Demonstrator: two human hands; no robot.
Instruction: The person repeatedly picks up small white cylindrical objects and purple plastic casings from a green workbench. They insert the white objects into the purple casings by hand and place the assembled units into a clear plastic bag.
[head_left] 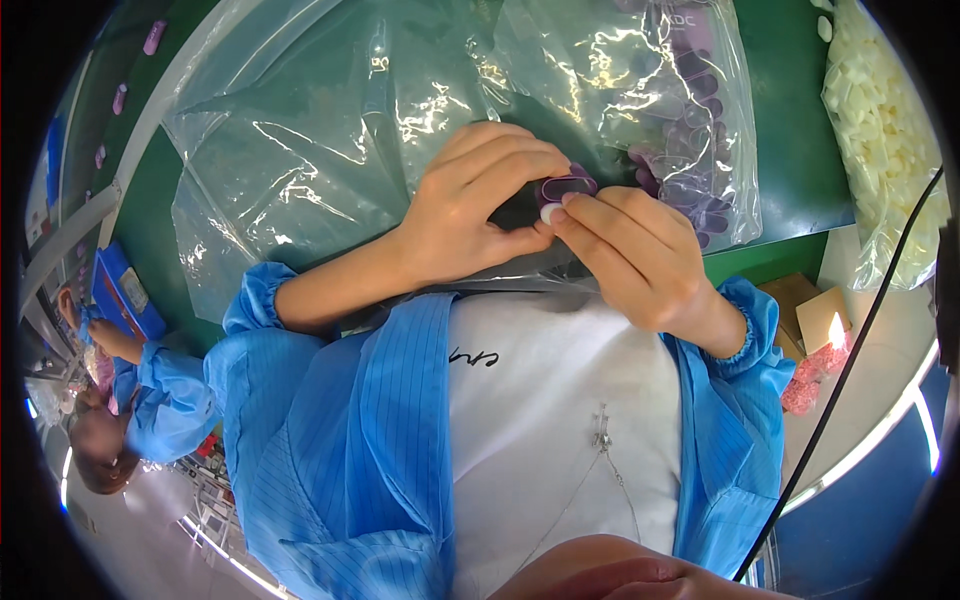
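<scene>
My left hand [465, 200] holds a small purple oval plastic shell [571, 184] by its left side, the fingers curled and the thumb below. My right hand [640, 250] is closed in a pinch at the shell's lower edge, on a small white rounded piece [549, 212]. The white piece lies against or right beside the shell; the fingers hide exactly how they meet. Beneath both hands spreads a large clear plastic bag [320, 150]. Several more purple shells [690, 150] lie in its right part, close to my right hand.
A green table [790, 150] lies under the bag. At the right sits a clear bag of pale yellow pieces [880, 130]. Purple pieces [120, 98] are spaced along a strip at the far left. A co-worker's blue sleeve [170, 395] and a blue bin [128, 290] are there too. A black cable [850, 360] runs at right.
</scene>
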